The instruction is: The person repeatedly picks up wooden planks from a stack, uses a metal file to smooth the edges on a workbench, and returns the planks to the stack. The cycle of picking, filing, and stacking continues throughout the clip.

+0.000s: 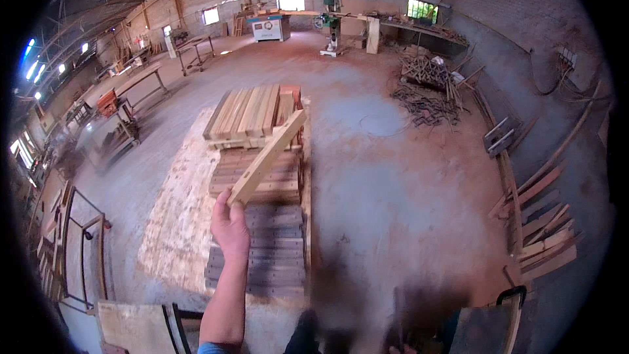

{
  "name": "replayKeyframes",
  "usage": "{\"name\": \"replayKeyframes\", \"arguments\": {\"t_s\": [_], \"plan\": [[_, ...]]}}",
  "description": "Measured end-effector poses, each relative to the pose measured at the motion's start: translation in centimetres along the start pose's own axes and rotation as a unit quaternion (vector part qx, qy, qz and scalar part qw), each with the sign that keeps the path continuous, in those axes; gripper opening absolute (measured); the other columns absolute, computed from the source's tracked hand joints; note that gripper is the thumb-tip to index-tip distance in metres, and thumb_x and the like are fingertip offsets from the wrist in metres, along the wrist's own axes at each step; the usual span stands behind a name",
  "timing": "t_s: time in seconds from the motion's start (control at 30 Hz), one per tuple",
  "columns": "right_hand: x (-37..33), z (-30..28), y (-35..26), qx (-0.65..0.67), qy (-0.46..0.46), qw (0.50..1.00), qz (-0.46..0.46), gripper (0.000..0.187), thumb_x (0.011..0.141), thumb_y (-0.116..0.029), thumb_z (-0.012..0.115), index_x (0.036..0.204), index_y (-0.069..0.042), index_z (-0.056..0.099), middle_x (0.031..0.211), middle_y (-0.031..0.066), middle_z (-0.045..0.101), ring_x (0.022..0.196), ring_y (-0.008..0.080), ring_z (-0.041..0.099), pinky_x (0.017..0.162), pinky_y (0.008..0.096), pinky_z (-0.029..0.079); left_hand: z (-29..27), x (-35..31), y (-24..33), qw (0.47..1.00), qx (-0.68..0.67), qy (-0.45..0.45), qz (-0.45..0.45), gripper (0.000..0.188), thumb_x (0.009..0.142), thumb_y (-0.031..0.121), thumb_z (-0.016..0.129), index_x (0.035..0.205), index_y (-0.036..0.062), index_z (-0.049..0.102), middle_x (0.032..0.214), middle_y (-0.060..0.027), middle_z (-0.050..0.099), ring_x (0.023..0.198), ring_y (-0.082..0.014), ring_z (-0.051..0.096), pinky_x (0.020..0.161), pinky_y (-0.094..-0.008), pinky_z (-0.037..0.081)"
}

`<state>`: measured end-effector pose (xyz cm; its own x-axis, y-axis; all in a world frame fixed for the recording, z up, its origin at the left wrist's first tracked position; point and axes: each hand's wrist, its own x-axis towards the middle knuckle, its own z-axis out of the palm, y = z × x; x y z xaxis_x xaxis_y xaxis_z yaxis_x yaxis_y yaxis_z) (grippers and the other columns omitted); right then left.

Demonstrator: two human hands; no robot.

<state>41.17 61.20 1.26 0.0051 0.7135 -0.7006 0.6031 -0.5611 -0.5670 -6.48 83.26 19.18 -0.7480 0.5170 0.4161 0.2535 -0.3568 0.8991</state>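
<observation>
My left hand (230,228) grips one end of a pale wooden bar (267,158), with a slot cut in its side. The bar slants up and away to the right above the stacks. Below and beyond it lies a stack of light wooden bars (244,113). Nearer are reddish-brown wooden bars (257,187), then a row of darker, greyish bars (275,252) with small holes, partly behind my left forearm. A small blurred skin-toned patch at the lower edge may be my right hand (403,349); its fingers cannot be made out.
The stacks rest on a pale wooden board (177,210) on the floor. Scrap wood (429,85) is heaped at the far right, with planks (547,242) along the right side. A drill press (329,26) and a white-and-green machine (270,28) stand at the back. Metal frames (85,242) stand left.
</observation>
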Motion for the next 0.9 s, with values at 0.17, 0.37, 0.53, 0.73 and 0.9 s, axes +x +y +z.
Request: {"name": "replayKeyframes", "arguments": {"t_s": [0.17, 0.37, 0.53, 0.73, 0.9], "plan": [[-2.4, -1.0, -5.9, 0.354, 0.069, 0.929, -0.087, 0.006, 0.087, -0.011, 0.056, 0.087, -0.005, 0.054, 0.066, 0.0073, 0.053, 0.053, 0.0163, 0.054, 0.044, 0.0308, 0.043, -5.5, -11.4, 7.3, 0.964, -0.167, 0.02, -0.204, 0.027, 0.092, 0.004, 0.052, 0.117, -0.0044, 0.052, 0.111, -0.0152, 0.06, 0.098, -0.025, 0.062, 0.081, -0.0327, 0.054], [-6.4, 0.1, -14.2, 0.423, -0.032, 0.894, -0.142, 0.01, 0.091, -0.018, 0.057, 0.089, -0.009, 0.051, 0.093, 0.0072, 0.065, 0.078, 0.0182, 0.065, 0.051, 0.0263, 0.046, -8.9, -26.1, 11.0, 0.973, -0.109, -0.104, -0.174, 0.027, 0.091, 0.0, 0.051, 0.118, -0.0012, 0.053, 0.126, -0.0173, 0.055, 0.111, -0.0249, 0.057, 0.089, -0.0363, 0.051], [-10.5, 2.3, -11.8, 0.491, -0.032, 0.851, -0.185, 0.021, 0.089, -0.019, 0.059, 0.107, -0.007, 0.057, 0.092, 0.0063, 0.064, 0.077, 0.0161, 0.064, 0.05, 0.026, 0.049, -12.4, -36.4, 14.0, 0.952, 0.056, -0.301, -0.016, 0.029, 0.082, -0.003, 0.058, 0.111, -0.0021, 0.057, 0.128, -0.0216, 0.054, 0.114, -0.0304, 0.056, 0.093, -0.0379, 0.047], [-15.2, 5.4, 0.0, 0.467, 0.083, 0.846, -0.244, 0.019, 0.086, -0.015, 0.063, 0.101, -0.004, 0.059, 0.089, 0.0017, 0.061, 0.077, 0.0101, 0.057, 0.063, 0.0263, 0.048, -19.1, -45.8, 15.9, 0.863, 0.056, -0.501, -0.013, 0.033, 0.074, 0.004, 0.064, 0.107, 0.0017, 0.06, 0.12, -0.0245, 0.057, 0.109, -0.037, 0.058, 0.092, -0.0394, 0.047], [-23.5, 8.3, 7.4, 0.295, 0.152, 0.91, -0.248, 0.018, 0.086, -0.013, 0.065, 0.099, -0.002, 0.059, 0.086, 0.0014, 0.061, 0.079, 0.0095, 0.056, 0.073, 0.0297, 0.047, -19.6, -50.5, 17.9, 0.819, -0.088, -0.454, -0.34, 0.034, 0.094, 0.024, 0.052, 0.119, 0.0016, 0.052, 0.107, -0.0112, 0.06, 0.099, -0.0201, 0.056, 0.085, -0.0341, 0.047]]}}
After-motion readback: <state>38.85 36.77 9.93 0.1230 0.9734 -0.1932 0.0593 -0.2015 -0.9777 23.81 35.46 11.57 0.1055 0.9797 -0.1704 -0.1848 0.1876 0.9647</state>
